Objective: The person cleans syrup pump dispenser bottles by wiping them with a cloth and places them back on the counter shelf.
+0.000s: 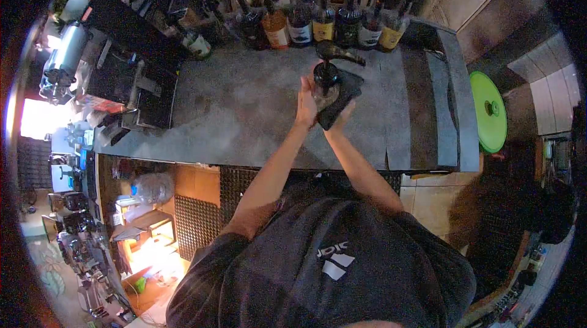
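A person in a dark T-shirt stands at a grey table, both arms reaching forward to a pump bottle with a black top, which sits between the two hands on the near side of a row of bottles. The left hand is on the left of the pump bottle, its fingers curved around the body and holding it. The right hand is to the right of the pump bottle and holds a dark cloth against it; most of those fingers are hidden, so how tightly they close cannot be told. The pump's spout points right. Whether the base rests on the table cannot be told. Beyond the pump bottle stand an orange bottle, a white-capped bottle and a yellow-labelled bottle; a yellowish bottle stands beyond it to the right. Well to its left is a bottle with a pale-green label, and well to its right, past the table's edge, a round green object.
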A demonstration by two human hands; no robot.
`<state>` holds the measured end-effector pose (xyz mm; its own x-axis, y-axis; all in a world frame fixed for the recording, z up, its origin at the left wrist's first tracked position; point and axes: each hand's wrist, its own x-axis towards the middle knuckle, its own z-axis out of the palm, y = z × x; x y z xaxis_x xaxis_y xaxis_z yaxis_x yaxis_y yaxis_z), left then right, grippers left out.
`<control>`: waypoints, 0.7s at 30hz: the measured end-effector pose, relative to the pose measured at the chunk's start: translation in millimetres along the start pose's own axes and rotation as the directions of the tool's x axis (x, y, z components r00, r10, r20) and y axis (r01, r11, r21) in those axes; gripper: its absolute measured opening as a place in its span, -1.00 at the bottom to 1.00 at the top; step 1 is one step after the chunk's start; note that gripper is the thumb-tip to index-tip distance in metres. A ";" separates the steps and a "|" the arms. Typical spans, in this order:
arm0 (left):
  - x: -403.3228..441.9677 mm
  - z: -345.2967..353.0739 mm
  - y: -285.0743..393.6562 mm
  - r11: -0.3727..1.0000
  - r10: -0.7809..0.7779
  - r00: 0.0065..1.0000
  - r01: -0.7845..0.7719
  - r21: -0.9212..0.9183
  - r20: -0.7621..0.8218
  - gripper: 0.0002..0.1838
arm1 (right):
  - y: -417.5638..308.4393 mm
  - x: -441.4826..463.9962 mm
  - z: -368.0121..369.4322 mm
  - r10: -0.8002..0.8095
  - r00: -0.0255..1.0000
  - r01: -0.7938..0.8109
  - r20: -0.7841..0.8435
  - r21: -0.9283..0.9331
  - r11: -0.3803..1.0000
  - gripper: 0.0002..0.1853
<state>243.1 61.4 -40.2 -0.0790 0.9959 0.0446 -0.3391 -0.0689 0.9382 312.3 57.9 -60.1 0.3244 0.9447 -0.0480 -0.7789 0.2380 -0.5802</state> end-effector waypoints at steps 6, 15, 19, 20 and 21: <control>-20.6 11.5 40.3 0.996 -0.031 0.998 0.035 -0.078 0.050 -0.31 | 96.3 49.4 -98.2 -0.207 0.965 0.250 0.164 -0.314 0.916 -0.72; -33.6 -22.6 10.9 0.795 0.535 0.840 -0.464 0.390 -0.091 -0.49 | 37.9 30.4 -74.9 0.029 0.968 0.143 0.250 -0.640 0.755 -0.72; -58.0 -4.1 38.2 0.564 0.774 0.629 -0.631 0.533 -0.076 -0.71 | 26.6 27.4 -51.4 -0.280 0.892 0.450 0.354 -0.754 0.478 -0.79; -73.2 19.6 65.4 0.522 0.734 0.668 -0.673 0.525 0.126 -0.71 | 26.1 26.9 -50.2 -0.286 0.883 0.468 0.372 -0.740 0.483 -0.78; -88.1 45.8 101.6 0.566 0.619 0.665 -0.747 0.349 0.417 -0.69 | 25.5 26.2 -49.2 -0.287 0.875 0.484 0.390 -0.727 0.487 -0.77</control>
<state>258.5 -30.7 66.9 0.1287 0.6441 0.7541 0.1946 -0.7620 0.6176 327.3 77.6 -116.2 0.2976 0.8462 0.4419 0.1680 0.4093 -0.8968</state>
